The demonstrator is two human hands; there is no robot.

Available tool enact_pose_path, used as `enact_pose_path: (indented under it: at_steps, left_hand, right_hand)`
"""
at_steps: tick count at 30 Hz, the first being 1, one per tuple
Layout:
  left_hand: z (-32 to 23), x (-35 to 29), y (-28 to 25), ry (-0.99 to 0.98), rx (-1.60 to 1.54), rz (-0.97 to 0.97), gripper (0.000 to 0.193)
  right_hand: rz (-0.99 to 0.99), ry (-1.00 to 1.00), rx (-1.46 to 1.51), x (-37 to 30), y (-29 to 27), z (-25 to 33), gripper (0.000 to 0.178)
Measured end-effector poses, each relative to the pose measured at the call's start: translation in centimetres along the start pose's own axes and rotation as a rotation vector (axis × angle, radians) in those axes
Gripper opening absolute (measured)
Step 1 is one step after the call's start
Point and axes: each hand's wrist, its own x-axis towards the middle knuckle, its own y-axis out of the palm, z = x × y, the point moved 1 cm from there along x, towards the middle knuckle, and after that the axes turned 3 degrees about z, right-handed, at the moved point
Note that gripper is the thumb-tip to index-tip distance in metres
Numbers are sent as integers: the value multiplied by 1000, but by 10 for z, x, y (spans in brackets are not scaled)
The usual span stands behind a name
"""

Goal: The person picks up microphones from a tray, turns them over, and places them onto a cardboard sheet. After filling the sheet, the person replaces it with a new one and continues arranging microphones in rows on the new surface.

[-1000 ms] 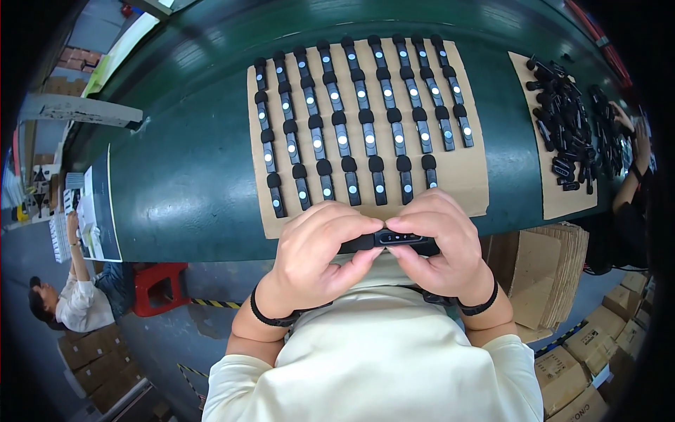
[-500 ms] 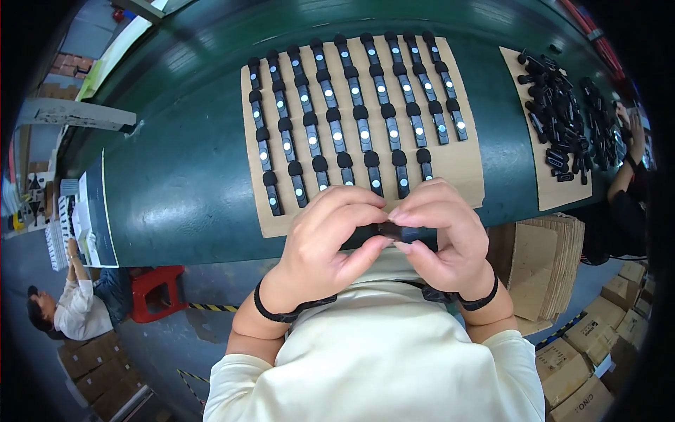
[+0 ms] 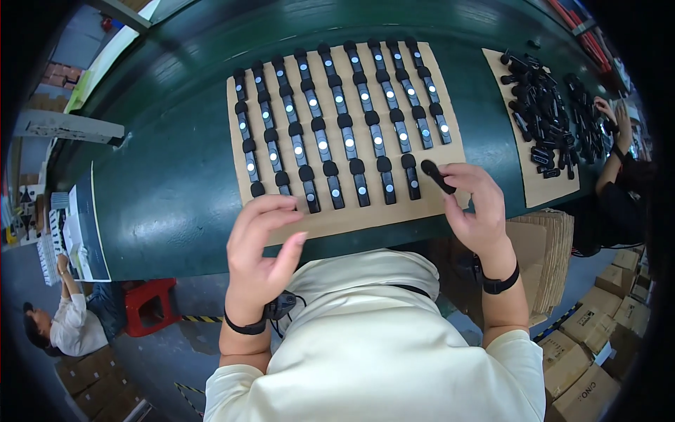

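Rows of small black clip-on microphones with foam tops and pale round dots (image 3: 349,141) lie on a brown cardboard sheet (image 3: 351,219). My right hand (image 3: 478,207) pinches one more black microphone (image 3: 440,177) between thumb and fingers, tilted over the sheet beside the right end of the nearest row. My left hand (image 3: 261,246) is empty, its thumb apart from its curved fingers, over the sheet's near left corner. It partly hides the leftmost microphones of the nearest row.
To the right, a second cardboard sheet (image 3: 545,191) bears a loose pile of black microphones (image 3: 541,105), with another person's arm (image 3: 619,151) beyond. Stacked flat cardboard (image 3: 555,260) stands by the green table (image 3: 169,197). A red stool (image 3: 149,306) and a seated person are at left.
My hands have parted from together in front of me. The right moved right and forward with the microphone; the left let go and moved left. The view has shifted slightly.
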Motion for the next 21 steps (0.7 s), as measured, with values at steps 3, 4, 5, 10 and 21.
enact_pose_path:
  at_steps: [3,4,5,10,21]
  left_hand:
    - [7,-4,-9,3,79,-89,19]
    - [9,-6,-11,2,79,-91,19]
    - [11,-8,-13,-23,82,-115,19]
    - [16,-15,-23,-86,108,-181,16]
    - [15,-17,-24,-112,87,-191,15]
  right_hand:
    - [48,-34,-96,-11,1,-10,33]
    - [90,-64,-131,-13,2,-11,32]
    - [132,-94,-166,-15,3,-12,31]
    - [225,-50,-165,-19,0,-7,25]
    - [233,10,-191,-14,1,-15,22]
